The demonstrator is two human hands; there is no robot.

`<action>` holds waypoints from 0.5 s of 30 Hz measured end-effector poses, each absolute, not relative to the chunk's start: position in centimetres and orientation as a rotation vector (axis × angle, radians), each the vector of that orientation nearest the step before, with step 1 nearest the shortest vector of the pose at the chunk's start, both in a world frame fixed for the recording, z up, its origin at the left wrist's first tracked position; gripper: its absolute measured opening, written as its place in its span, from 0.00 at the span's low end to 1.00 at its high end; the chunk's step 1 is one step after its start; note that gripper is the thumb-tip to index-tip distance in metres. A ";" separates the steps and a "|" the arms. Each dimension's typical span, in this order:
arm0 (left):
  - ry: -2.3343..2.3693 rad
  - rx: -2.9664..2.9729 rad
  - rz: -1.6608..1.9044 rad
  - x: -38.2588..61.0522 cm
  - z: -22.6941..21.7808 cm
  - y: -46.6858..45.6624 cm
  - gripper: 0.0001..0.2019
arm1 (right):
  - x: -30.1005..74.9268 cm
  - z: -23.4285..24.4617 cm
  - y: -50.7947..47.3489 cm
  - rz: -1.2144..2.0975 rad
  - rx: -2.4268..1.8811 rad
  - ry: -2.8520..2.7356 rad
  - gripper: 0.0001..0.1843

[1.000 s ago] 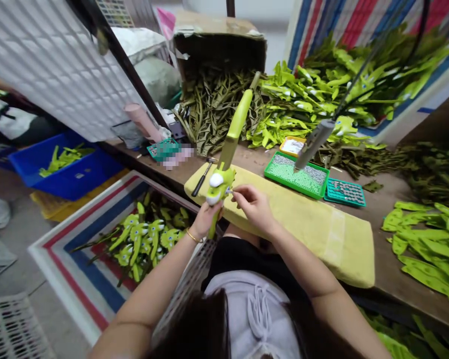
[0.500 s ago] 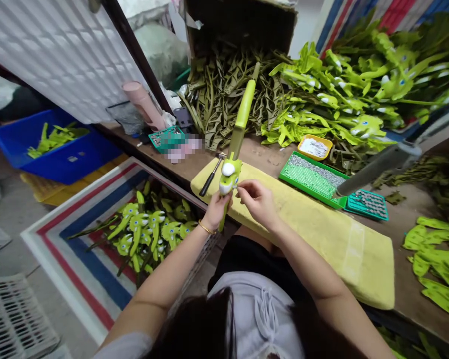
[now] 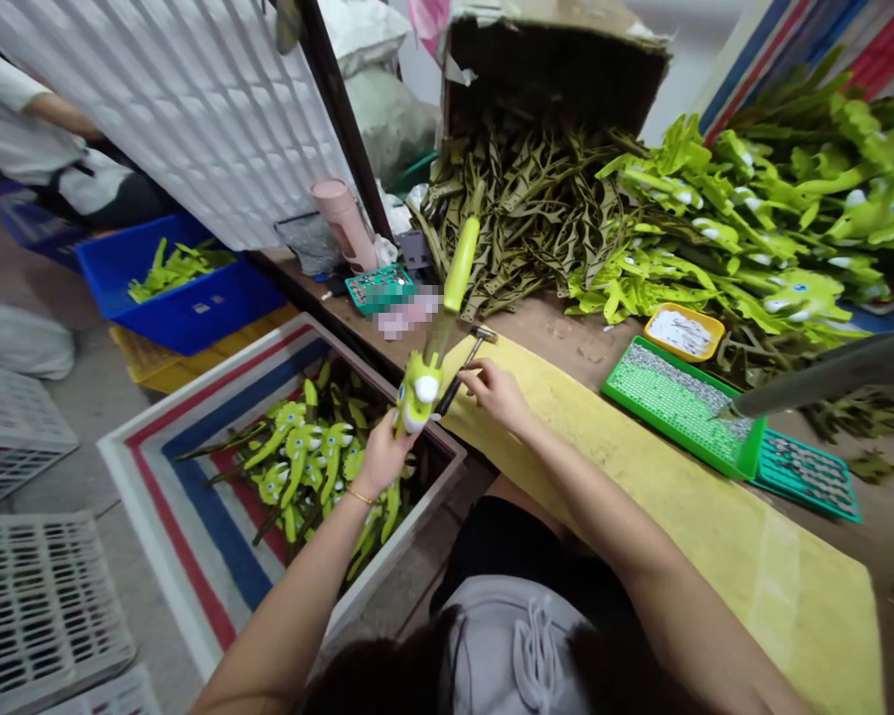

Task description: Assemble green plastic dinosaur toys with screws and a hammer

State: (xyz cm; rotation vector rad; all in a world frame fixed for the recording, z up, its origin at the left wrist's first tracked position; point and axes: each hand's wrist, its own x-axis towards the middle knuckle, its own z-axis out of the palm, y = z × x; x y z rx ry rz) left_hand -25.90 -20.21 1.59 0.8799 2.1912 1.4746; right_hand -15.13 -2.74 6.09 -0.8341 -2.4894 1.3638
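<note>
My left hand point(image 3: 385, 455) is closed around the lower end of a lime-green plastic animal-head toy point(image 3: 421, 382) with white and blue details. Its long olive and green shaft points up and away from me, over the bench edge. A small hammer point(image 3: 480, 343) with a black handle lies at the left end of the yellow pad point(image 3: 603, 457). My right hand point(image 3: 498, 395) has its fingers curled at the hammer's handle, just right of the toy. Below my left hand, finished-looking green toys point(image 3: 298, 457) lie in a striped-lined crate point(image 3: 156, 437).
Olive plastic parts point(image 3: 536, 199) spill from a cardboard box point(image 3: 558, 70). Green pieces point(image 3: 760, 209) are heaped at right. A green tray point(image 3: 663, 397) of small metal pieces and a yellow dish point(image 3: 683, 331) stand behind the pad. A blue bin point(image 3: 186, 308) and a person's arm point(image 3: 64, 114) are at left.
The view has turned left. My left hand has carried the toy left, toward the crate. My right hand has moved away from the toy to the hammer's handle.
</note>
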 end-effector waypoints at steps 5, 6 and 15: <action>2.341 0.914 1.296 -26.7 2.1 -23.3 0.16 | -19.6 4.7 -3.4 1.159 -0.949 -2.691 0.12; 2.362 0.922 1.268 -26.6 2.1 -23.6 0.16 | -19.7 4.8 -3.6 1.158 -0.975 -2.675 0.12; 2.567 1.157 0.595 -26.4 1.4 -25.1 0.16 | -4.5 6.1 0.7 1.524 -1.194 -2.021 0.29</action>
